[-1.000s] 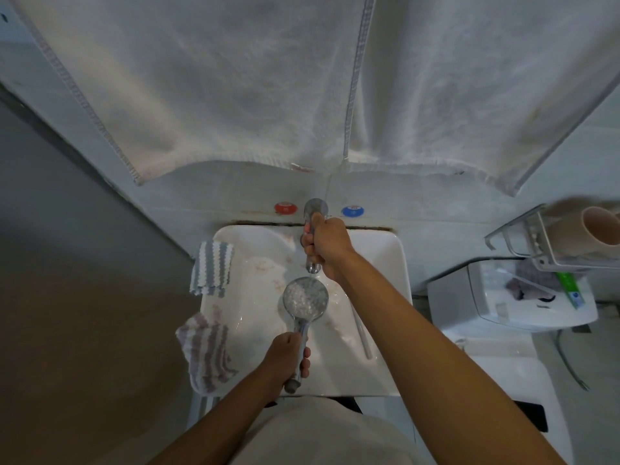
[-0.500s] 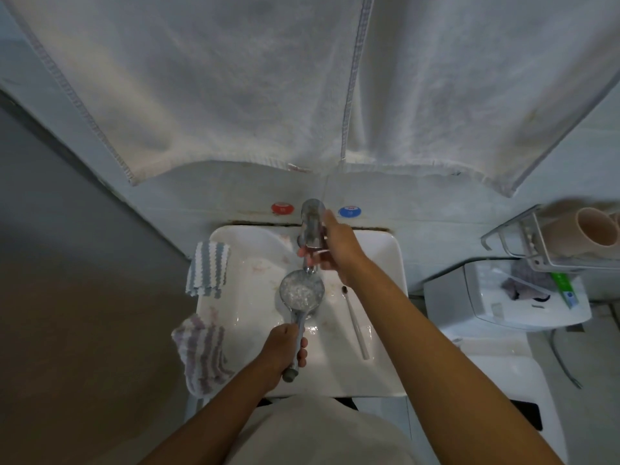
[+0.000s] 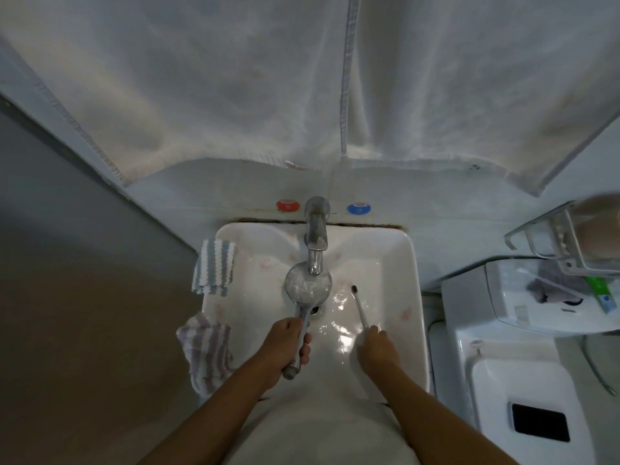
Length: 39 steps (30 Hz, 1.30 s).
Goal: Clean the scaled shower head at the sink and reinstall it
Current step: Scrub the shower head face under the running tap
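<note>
Since a second ago, the right hand [image 3: 375, 350] has left the tap [image 3: 316, 234] and come down to the sink's [image 3: 411, 297] near right side, where its fingers are now wrapped around the handle end of a white toothbrush [image 3: 360, 308]; the brush slants up toward 11 o'clock, its dark bristle head lying in the wet basin just right of the shower head [image 3: 308, 283]. That shower head has shifted up the basin and now sits with its round, white-crusted face upward directly beneath the tap spout, the spout tip overlapping its top edge; whether they touch cannot be told. From the single head view, the left hand [image 3: 285, 345] grips the shower head's chrome handle, fingers curled closed around it, the handle's end poking out below the hand at about 6 o'clock. Water glints on the basin floor between the two hands, around the drain. At 9 o'clock of the shower head, a blue-and-white striped cloth [image 3: 214, 270] drapes over the sink's left rim, and a second, purple-striped cloth [image 3: 208, 354] hangs over the rim lower down, just left of the left hand. Red [image 3: 288, 205] and blue [image 3: 358, 208] dots flank the tap base on the wall. A large white towel [image 3: 302, 78] hangs across the top. At 3 o'clock, well apart from the sink, stands a white appliance [image 3: 503, 330] under a wire rack [image 3: 550, 243].
</note>
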{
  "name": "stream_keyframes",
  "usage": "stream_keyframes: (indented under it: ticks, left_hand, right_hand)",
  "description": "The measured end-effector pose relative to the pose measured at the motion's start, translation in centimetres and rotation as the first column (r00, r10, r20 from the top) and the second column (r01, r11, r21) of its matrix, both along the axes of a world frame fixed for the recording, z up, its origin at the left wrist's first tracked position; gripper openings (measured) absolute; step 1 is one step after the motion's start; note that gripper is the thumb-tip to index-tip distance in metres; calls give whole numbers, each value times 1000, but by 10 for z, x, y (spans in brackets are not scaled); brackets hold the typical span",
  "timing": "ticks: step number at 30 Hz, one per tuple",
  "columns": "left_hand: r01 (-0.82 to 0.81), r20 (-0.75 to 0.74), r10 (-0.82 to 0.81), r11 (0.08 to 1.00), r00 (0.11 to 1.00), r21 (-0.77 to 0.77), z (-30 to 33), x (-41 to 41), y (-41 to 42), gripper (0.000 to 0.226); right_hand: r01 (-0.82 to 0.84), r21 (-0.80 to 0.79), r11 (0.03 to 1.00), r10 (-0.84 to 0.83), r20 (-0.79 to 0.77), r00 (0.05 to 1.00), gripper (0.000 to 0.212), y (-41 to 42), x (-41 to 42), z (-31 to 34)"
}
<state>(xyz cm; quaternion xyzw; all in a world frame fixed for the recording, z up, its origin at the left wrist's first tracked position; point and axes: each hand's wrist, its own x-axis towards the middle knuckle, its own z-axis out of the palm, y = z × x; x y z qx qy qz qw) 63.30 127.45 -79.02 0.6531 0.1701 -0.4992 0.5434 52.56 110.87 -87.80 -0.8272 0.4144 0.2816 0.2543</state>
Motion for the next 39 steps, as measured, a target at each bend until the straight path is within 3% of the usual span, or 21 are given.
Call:
stream_keyframes:
  ticks: [15, 19, 23, 26, 29, 34, 37, 39]
  left_hand:
    - [-21, -4, 21, 1000, 1000, 21, 5, -1, -7, 21]
    - [-6, -7, 6, 1000, 1000, 23, 3, 2, -5, 20]
    - [35, 7, -35, 999, 999, 31, 2, 6, -2, 20]
    - [57, 25, -59, 997, 998, 51, 3, 10, -3, 19]
    - [117, 77, -123, 991, 989, 71, 3, 13, 0, 21]
    - [233, 154, -248, 966, 956, 111, 6, 15, 6, 21]
    - [309, 197, -340, 935, 920, 171, 7, 16, 9, 19]
    - [368, 227, -418, 901, 880, 230, 10, 18, 10, 16]
  right_hand:
    - [-73, -70, 995, 70, -43, 997, 30, -24, 6, -16]
    - [9, -35, 999, -10, -10, 1000, 27, -20, 8, -7]
    - [75, -70, 995, -67, 107, 992, 25, -21, 7, 10]
    - [120, -106, 987, -77, 346, 935, 16, -21, 1, 27]
    - [126, -8, 992, -107, 478, 872, 32, -17, -4, 43]
    - [-95, -111, 989, 143, 596, 790, 20, -7, 10, 57]
    - [-165, -224, 960, 265, 548, 794, 32, -2, 22, 61]
    - [-151, -304, 941, 303, 556, 774, 53, -3, 25, 61]
